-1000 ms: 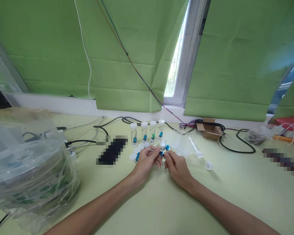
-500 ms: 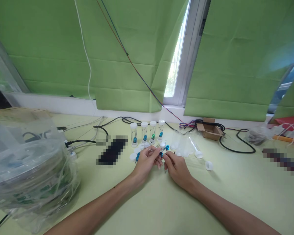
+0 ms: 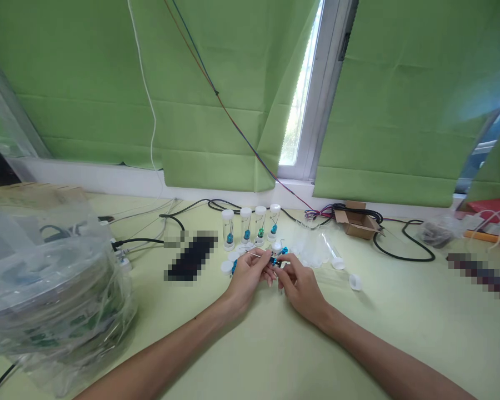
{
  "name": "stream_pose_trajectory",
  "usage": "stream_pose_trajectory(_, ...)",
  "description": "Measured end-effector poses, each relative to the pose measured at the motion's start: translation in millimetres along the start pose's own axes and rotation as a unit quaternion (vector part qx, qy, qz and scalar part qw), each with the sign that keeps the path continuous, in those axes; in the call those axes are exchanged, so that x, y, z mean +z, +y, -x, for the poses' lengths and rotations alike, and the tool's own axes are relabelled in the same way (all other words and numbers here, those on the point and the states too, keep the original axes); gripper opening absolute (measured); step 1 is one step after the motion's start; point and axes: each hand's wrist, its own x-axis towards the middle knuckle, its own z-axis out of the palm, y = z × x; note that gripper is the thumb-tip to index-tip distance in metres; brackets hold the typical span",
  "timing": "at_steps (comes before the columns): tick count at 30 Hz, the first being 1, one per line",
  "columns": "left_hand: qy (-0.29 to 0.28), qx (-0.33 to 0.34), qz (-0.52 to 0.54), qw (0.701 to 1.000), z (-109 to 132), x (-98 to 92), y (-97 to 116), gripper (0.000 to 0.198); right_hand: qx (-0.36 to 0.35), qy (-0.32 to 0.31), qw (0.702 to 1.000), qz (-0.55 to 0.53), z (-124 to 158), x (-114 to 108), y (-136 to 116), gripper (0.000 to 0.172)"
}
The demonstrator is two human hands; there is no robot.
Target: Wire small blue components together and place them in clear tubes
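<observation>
My left hand (image 3: 249, 275) is closed, pinching a small part with a thin metal rod (image 3: 254, 254) and a blue and dark end (image 3: 275, 260). My right hand (image 3: 303, 284) has its fingertips closed at the dark end of that part, so both hands meet on it; its exact kind is too small to make out. Just beyond them several clear tubes (image 3: 228, 228) with white caps stand upright, each with a blue or green piece and bent wire inside. Near my fingers lie another blue piece (image 3: 284, 250) and several white caps (image 3: 226, 268).
Clear empty tubes (image 3: 314, 247) lie to the right, near a loose white cap (image 3: 355, 282). A small cardboard box (image 3: 357, 222) with black cable stands behind. On the left are a plastic-wrapped spool (image 3: 58, 311) and a blurred dark object (image 3: 191, 258). Cables run along the back.
My right fingers have shifted slightly up and now pinch at the dark end of the part. My left hand stays nearly in place, still holding the rod.
</observation>
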Motion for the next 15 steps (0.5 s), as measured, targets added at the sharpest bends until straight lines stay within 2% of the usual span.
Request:
stream_pose_trajectory(5,-0.012,0.012,-0.019,1.0,-0.4,-1.7,-3.1,0.032,-0.007,-0.004,1.0,0.006,0.4,-1.0,1.7,0.018)
stream_pose_trajectory(10,-0.022,0.016,-0.028,0.999,0.3,-1.5,-4.6,0.03,-0.002,-0.007,1.0,0.015,-1.3,-2.2,1.5,0.04)
stream_pose_trajectory(15,-0.022,0.008,-0.022,0.999,0.3,-0.1,-4.3,0.03,0.008,-0.005,1.0,0.03,-2.1,-2.3,1.3,0.048)
